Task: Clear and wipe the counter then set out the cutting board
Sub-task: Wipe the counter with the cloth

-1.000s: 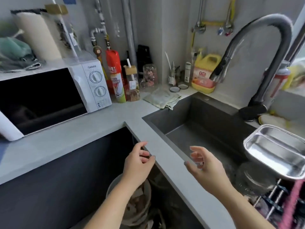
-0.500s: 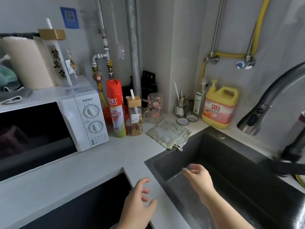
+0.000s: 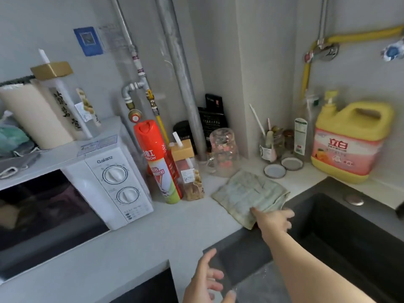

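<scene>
A folded pale green cloth (image 3: 244, 193) lies on the grey counter (image 3: 140, 243) at the sink's back left corner. My right hand (image 3: 272, 219) reaches across the sink corner and its fingers touch the cloth's near edge; whether they grip it I cannot tell. My left hand (image 3: 207, 281) hovers with spread fingers low over the counter strip beside the sink, holding nothing. No cutting board is in view.
A white microwave (image 3: 113, 182) stands at left with a roll and clutter on top. A red spray can (image 3: 157, 160), a capped jar (image 3: 190, 171), an upturned glass (image 3: 224, 152), small jars, two lids (image 3: 275, 171) and a yellow detergent jug (image 3: 349, 141) line the back. The dark sink (image 3: 338, 237) lies at right.
The view has tilted up toward the back wall. My right hand has moved forward from over the sink to the cloth's edge. My left hand stays low near the counter strip.
</scene>
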Demonstrator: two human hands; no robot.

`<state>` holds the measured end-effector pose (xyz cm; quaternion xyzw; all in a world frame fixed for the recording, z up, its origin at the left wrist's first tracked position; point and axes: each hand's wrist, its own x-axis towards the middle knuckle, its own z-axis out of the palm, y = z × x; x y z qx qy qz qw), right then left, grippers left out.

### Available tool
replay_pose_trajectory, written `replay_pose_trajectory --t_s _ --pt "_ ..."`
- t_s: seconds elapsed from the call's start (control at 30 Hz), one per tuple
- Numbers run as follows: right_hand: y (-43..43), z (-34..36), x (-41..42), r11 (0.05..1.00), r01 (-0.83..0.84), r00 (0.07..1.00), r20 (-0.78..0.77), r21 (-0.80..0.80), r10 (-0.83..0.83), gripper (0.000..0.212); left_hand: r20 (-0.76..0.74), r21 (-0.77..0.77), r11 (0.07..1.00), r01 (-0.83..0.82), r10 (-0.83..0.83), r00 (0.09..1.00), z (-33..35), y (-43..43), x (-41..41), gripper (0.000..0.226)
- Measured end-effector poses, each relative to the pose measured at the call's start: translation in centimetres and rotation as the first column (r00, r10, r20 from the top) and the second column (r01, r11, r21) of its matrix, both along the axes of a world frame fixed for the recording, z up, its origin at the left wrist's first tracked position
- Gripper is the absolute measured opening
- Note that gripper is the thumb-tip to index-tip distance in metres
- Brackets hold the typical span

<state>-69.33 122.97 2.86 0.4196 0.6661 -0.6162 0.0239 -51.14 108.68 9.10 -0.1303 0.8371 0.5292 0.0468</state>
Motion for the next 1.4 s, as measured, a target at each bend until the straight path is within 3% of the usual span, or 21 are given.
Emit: replay_pose_trajectory --t_s 0.03,0.13,0.2,0.37,0.5,0.6,0.7,0.8,0.97,1.03,1.17,1.23,1.4 --pt "0.3 -0.3 0.4 1.0 0.002 1.0 -0.02 -0.027 -0.003 0.074 -0.032 -0.069 0.997 0.026 -0.029 0.999 -0.2 0.2 0.2 0.067" --pt "1.4 -0.1 2.7 0.997 -0.071 0.994 -0.084 0.013 0.072 0.032 -0.031 -0.066 0.996 0.067 -0.069 0.997 0.2 0.7 0.4 0.072" --pt "2.0 0.1 5.0 0.994 -0.089 0.985 -0.15 -0.058 0.08 0.022 -0.041 -0.039 0.996 0.076 -0.078 0.996 0.3 0.6 0.6 0.072" --pt "2.9 2.0 11.8 0.95 -0.105 0.937 -0.35 -0.293 -0.004 0.019 -0.097 -0.002 0.99 0.138 -0.138 0.986 1.1 -0.2 2.2 0.069" --pt "3.6 4.7 17.8 0.977 -0.085 0.894 -0.449 -0.196 -0.013 0.032 -0.095 0.045 0.979 0.201 -0.196 0.976 1.7 -0.6 3.8 0.068" --pt "4.4 8.2 22.5 0.99 -0.063 0.844 -0.536 -0.124 -0.013 0.037 -0.082 0.051 0.929 0.367 -0.362 0.929 1.7 -0.4 5.2 0.08" --pt "5.1 13.1 27.9 0.998 -0.063 0.776 -0.629 -0.003 0.047 0.036 -0.176 0.054 0.777 0.628 -0.611 0.772 1.5 0.2 7.8 0.088" --pt "5.2 18.2 34.0 0.994 -0.084 0.73 -0.675 0.064 0.105 0.03 -0.193 0.135 0.601 0.788 -0.764 0.616 2.9 1.8 10.2 0.089" --pt "6.2 24.7 45.4 0.988 -0.064 0.693 -0.706 0.142 0.146 0.034 -0.245 0.469 0.143 0.871 -0.927 0.284 6.1 6.7 15.6 0.097" --pt "6.9 25.9 50.6 0.99 0.016 0.689 -0.719 0.141 0.091 0.04 -0.244 0.504 -0.038 0.863 -0.965 0.1 7.3 9.1 18.7 0.092" --pt "8.6 27.1 62.1 0.97 0.225 0.632 -0.772 0.094 -0.071 0.047 -0.213 0.47 -0.424 0.774 -0.906 -0.367 8.9 13.8 25.4 0.077" --pt "9.8 27.2 68.2 0.938 0.34 0.605 -0.78 0.072 -0.16 0.044 -0.223 0.508 -0.506 0.697 -0.859 -0.46 8.9 16.3 29.4 0.066" --pt "12.4 25.5 82.7 0.822 0.569 0.546 -0.759 0.027 -0.353 0.043 -0.188 0.685 -0.495 0.534 -0.829 -0.527 9.4 22.0 42.9 0.061"
